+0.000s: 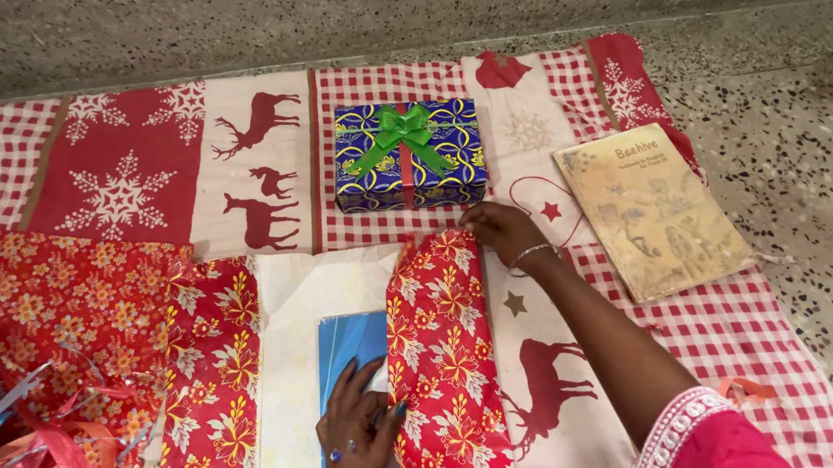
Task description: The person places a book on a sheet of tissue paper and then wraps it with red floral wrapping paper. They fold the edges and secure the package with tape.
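Observation:
A sheet of red floral wrapping paper point(448, 362) lies with its white underside up, its right flap folded over a blue book point(346, 346). My left hand point(359, 435) presses flat on the blue book and the edge of the folded flap. My right hand point(502, 232) pinches the far top corner of that flap, with a bracelet on the wrist. The left flap of the paper point(214, 382) lies open beside the book.
A wrapped blue box with a green bow point(408, 154) sits beyond the paper on a red-and-white reindeer cloth point(260, 167). A tan paperback book point(650, 208) lies at right. More red floral paper point(61, 305) and loose ribbons point(24, 449) are at left. Speckled stone floor point(809, 129) surrounds.

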